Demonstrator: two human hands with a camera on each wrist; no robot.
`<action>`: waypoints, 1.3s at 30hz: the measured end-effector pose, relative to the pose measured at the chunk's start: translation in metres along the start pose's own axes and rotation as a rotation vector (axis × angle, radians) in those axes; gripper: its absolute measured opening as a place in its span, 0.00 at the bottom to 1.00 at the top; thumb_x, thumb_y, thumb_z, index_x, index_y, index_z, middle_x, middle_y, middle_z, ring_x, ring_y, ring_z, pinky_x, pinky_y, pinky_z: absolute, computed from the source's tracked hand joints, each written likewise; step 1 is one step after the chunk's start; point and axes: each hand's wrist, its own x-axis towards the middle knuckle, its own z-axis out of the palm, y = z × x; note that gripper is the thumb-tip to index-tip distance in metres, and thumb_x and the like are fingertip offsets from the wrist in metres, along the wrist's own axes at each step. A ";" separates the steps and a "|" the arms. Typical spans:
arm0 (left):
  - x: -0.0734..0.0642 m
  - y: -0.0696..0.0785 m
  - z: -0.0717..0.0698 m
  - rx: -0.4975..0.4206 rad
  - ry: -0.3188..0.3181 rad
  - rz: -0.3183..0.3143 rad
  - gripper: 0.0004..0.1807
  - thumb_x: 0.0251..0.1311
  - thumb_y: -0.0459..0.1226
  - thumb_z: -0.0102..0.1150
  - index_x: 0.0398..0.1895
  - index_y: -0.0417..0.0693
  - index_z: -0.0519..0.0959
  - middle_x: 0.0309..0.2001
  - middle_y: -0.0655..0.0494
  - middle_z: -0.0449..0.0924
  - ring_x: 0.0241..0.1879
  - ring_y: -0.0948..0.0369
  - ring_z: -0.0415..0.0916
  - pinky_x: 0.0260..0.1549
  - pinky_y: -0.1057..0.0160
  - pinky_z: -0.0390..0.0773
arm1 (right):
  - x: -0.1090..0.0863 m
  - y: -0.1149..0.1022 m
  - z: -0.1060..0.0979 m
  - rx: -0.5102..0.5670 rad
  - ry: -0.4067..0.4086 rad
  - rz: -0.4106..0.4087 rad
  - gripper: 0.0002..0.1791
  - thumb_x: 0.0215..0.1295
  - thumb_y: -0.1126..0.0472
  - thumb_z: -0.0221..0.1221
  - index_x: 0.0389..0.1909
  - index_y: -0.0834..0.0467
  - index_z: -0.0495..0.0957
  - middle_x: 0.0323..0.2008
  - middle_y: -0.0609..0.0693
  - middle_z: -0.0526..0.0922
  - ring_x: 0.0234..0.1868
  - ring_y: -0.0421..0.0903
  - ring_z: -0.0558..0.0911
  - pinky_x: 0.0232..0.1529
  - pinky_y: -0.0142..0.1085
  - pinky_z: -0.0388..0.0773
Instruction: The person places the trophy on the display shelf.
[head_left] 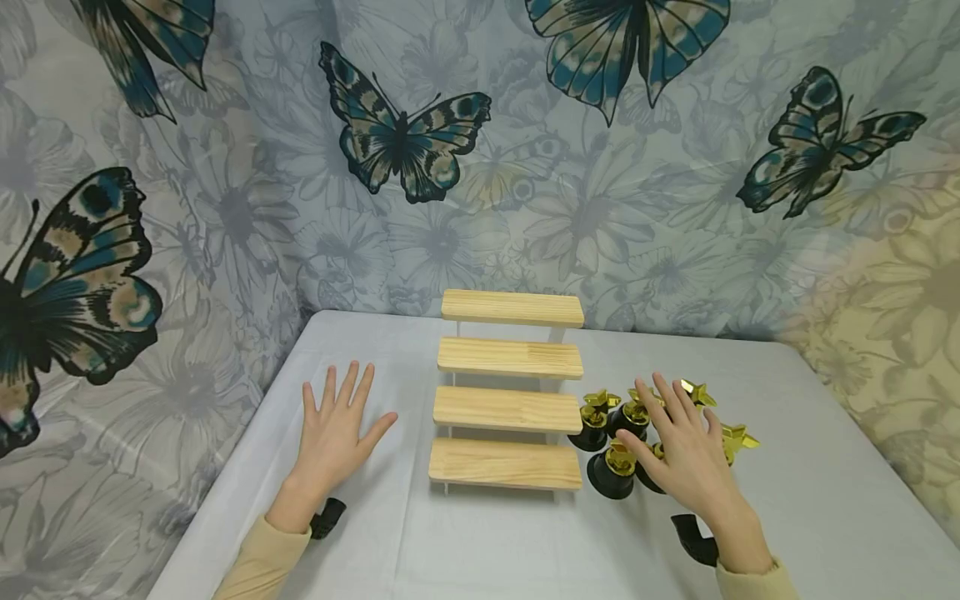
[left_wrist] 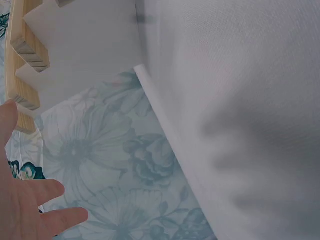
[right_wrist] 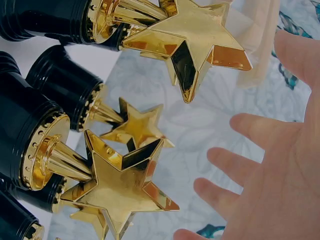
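Observation:
My left hand hovers above the cloth left of a tiered wooden stand, fingers spread and holding nothing. In the left wrist view its fingers appear at the lower left, and its shadow falls on the cloth. The stand has several pale wood steps on white supports. To its right stand several gold star trophies on round black bases. My right hand is over them with straight, parted fingers, hiding some from the head view. The right wrist view shows a gold star close by, apart from the fingers.
A white cloth covers the table. Behind and at both sides hangs a floral fabric backdrop with large butterflies. Black straps show at both wrists. The stand occupies the table's middle, with the trophies close beside its right end.

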 end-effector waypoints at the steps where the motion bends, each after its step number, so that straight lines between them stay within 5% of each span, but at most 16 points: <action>1: 0.000 0.000 0.000 0.002 0.000 0.000 0.43 0.60 0.62 0.46 0.71 0.46 0.54 0.69 0.39 0.52 0.68 0.36 0.40 0.58 0.32 0.35 | 0.000 0.000 0.000 0.000 0.002 0.000 0.41 0.62 0.41 0.55 0.72 0.49 0.50 0.71 0.56 0.49 0.70 0.58 0.46 0.55 0.69 0.43; 14: -0.001 0.003 0.003 -0.032 -0.023 -0.012 0.42 0.62 0.61 0.45 0.71 0.44 0.54 0.69 0.39 0.51 0.68 0.38 0.41 0.59 0.34 0.34 | -0.003 0.002 0.001 0.014 0.000 0.018 0.41 0.63 0.42 0.55 0.72 0.49 0.49 0.71 0.56 0.48 0.71 0.57 0.44 0.57 0.68 0.40; 17: -0.002 0.006 0.003 -0.087 0.022 0.001 0.39 0.63 0.58 0.46 0.69 0.42 0.58 0.67 0.39 0.56 0.67 0.40 0.47 0.61 0.36 0.37 | -0.003 0.002 0.000 0.030 0.032 0.015 0.39 0.64 0.44 0.55 0.72 0.51 0.50 0.70 0.58 0.52 0.70 0.57 0.48 0.57 0.66 0.43; 22: -0.002 0.019 0.007 -0.283 0.190 0.076 0.25 0.63 0.43 0.54 0.57 0.36 0.71 0.53 0.40 0.74 0.53 0.45 0.70 0.56 0.42 0.59 | 0.000 0.001 -0.003 0.068 0.185 -0.027 0.35 0.61 0.52 0.60 0.67 0.59 0.61 0.62 0.63 0.64 0.61 0.62 0.63 0.52 0.62 0.55; 24: -0.002 0.026 0.010 -0.375 0.202 0.081 0.19 0.63 0.39 0.56 0.52 0.36 0.74 0.44 0.43 0.79 0.45 0.49 0.75 0.48 0.46 0.69 | 0.001 0.000 -0.004 0.080 0.241 -0.046 0.33 0.60 0.55 0.61 0.64 0.62 0.65 0.59 0.64 0.68 0.57 0.63 0.67 0.50 0.61 0.57; 32: -0.008 0.051 0.029 -0.650 -0.079 -0.095 0.14 0.68 0.40 0.49 0.47 0.39 0.75 0.30 0.56 0.78 0.30 0.63 0.74 0.32 0.62 0.75 | 0.000 0.004 -0.007 0.114 0.368 -0.099 0.26 0.54 0.65 0.62 0.55 0.67 0.72 0.47 0.65 0.76 0.48 0.63 0.73 0.42 0.56 0.65; 39: -0.016 0.061 0.041 -0.717 -0.190 -0.111 0.17 0.69 0.41 0.47 0.49 0.35 0.72 0.24 0.64 0.73 0.21 0.68 0.70 0.20 0.69 0.71 | -0.007 0.005 -0.009 0.145 0.336 -0.125 0.23 0.51 0.69 0.62 0.51 0.67 0.74 0.43 0.62 0.78 0.44 0.59 0.75 0.41 0.52 0.67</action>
